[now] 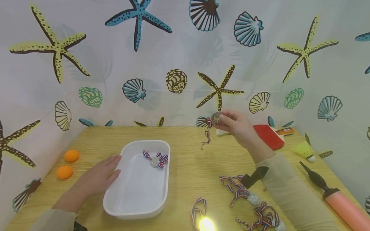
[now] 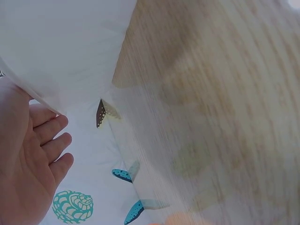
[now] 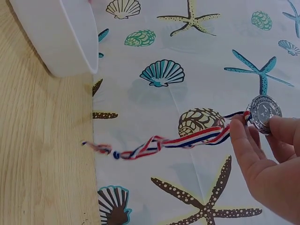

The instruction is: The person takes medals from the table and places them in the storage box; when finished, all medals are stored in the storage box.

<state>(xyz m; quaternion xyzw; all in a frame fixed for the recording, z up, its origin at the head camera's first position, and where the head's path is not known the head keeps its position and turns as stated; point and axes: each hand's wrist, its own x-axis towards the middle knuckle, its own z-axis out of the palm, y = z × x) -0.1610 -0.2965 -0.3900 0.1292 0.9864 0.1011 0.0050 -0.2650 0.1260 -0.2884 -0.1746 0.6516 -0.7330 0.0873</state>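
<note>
Between thumb and fingers, my right hand pinches a silver medal up in front of the patterned cloth. Its red, white and blue ribbon dangles below, twisted. My left hand rests with straight fingers against the left rim of a white tray. Inside that tray, near its far right corner, lies another medal with its ribbon bunched. More ribboned medals lie on the table at the near right, one of them a silver medal; strong glare covers a medal at the front.
Two orange balls sit left of the tray. To the right are a red table tennis paddle, a yellow shuttlecock and a pump with a pinkish barrel. A hanging cloth printed with shells and starfish borders the wooden table.
</note>
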